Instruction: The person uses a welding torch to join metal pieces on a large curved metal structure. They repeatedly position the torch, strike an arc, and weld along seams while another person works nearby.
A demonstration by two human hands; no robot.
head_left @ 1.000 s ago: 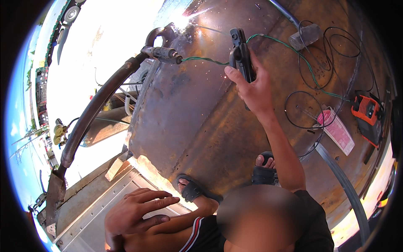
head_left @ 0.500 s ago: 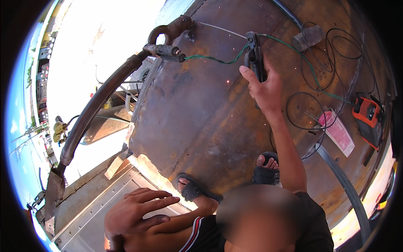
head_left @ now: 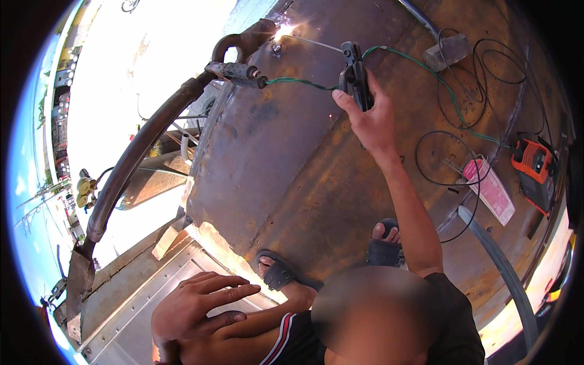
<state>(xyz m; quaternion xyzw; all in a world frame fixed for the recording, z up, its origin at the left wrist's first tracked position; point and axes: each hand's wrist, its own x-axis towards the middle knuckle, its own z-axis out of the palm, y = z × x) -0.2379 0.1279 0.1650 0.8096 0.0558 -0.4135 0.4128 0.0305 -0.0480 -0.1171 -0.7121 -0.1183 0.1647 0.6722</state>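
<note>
In the head view we see the right hand (head_left: 372, 125) clamped on the electrode holder (head_left: 354, 73) above the rusty plate (head_left: 261, 158), the left hand (head_left: 201, 302) empty, fingers slightly apart, and, the rod (head_left: 316, 44) sparking at its tip, judge welding under way, what remains unclear, and the pink pack's (head_left: 488, 190) print unreadable.

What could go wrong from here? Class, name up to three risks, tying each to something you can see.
1. The bare right hand grips the electrode holder, whose rod reaches the bright arc: spatter could burn it.
2. The open sandals leave skin exposed, so hot flecks might land there.
3. Loose loops of black cable lie on the rusty metal plate and could trip someone.
</note>
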